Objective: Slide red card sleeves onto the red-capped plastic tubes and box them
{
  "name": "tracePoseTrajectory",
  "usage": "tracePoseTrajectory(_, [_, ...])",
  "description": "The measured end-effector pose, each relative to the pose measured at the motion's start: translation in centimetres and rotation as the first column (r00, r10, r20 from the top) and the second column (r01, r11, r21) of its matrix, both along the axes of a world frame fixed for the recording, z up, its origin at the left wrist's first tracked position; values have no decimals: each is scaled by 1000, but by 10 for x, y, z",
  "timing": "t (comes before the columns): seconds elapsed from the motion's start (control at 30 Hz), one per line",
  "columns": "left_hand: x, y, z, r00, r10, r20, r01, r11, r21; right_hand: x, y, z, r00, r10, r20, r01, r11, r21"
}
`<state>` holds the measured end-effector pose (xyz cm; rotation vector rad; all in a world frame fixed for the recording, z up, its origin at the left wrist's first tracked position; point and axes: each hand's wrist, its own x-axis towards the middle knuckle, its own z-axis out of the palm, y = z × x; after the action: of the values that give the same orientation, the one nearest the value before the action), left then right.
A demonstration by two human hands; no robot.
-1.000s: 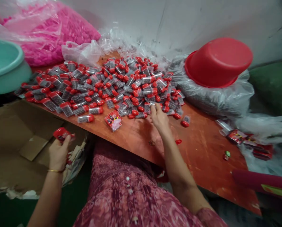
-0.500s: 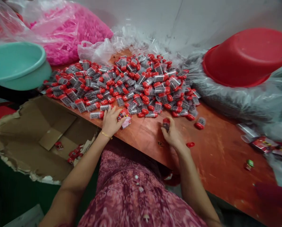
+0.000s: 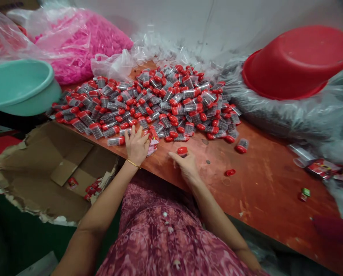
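At the front edge of a pile of small clear containers with red caps [image 3: 160, 99], my left hand [image 3: 137, 146] lies palm down with its fingers apart. It is beside a red and pink printed packet [image 3: 153, 142], and its fingertips reach the nearest containers. My right hand [image 3: 187, 165] is closed round a red-capped container [image 3: 182, 150], cap upward, just in front of the pile. My palm and fingers hide the lower part of it. A loose red cap [image 3: 230, 172] rests on the table to the right of this hand.
A torn cardboard box [image 3: 45, 168] with a few red packets is at lower left, below a teal basin [image 3: 18, 88]. Behind is a bag of pink pieces [image 3: 82, 42]. A red tub [image 3: 297, 63] sits upturned on a plastic bag [image 3: 280, 119]. More packets [image 3: 322, 168] lie right.
My right hand has moved left with the container, toward my left hand. My left hand has shifted slightly off the packet, its fingers spreading at the pile's edge.
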<state>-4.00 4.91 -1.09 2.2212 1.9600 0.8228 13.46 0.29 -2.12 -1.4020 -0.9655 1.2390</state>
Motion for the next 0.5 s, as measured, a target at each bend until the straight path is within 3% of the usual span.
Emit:
tracePoseTrajectory(0.13, [14, -10, 7, 997, -58, 41, 57, 998, 24, -31, 20, 10, 994, -81, -69, 88, 990, 110])
tracePoseTrajectory(0.3, [27, -21, 7, 990, -66, 125, 58, 996, 68, -36, 34, 10, 960, -149, -236, 166, 985, 54])
tracePoseTrajectory(0.4, [32, -22, 4, 956, -83, 280, 71, 996, 50, -34, 33, 6, 935, -184, -303, 206, 978, 42])
tracePoseTrajectory(0.5, [38, -19, 0, 826, -28, 564, 56, 998, -33, -32, 31, 3, 908, -165, -386, 197, 979, 45])
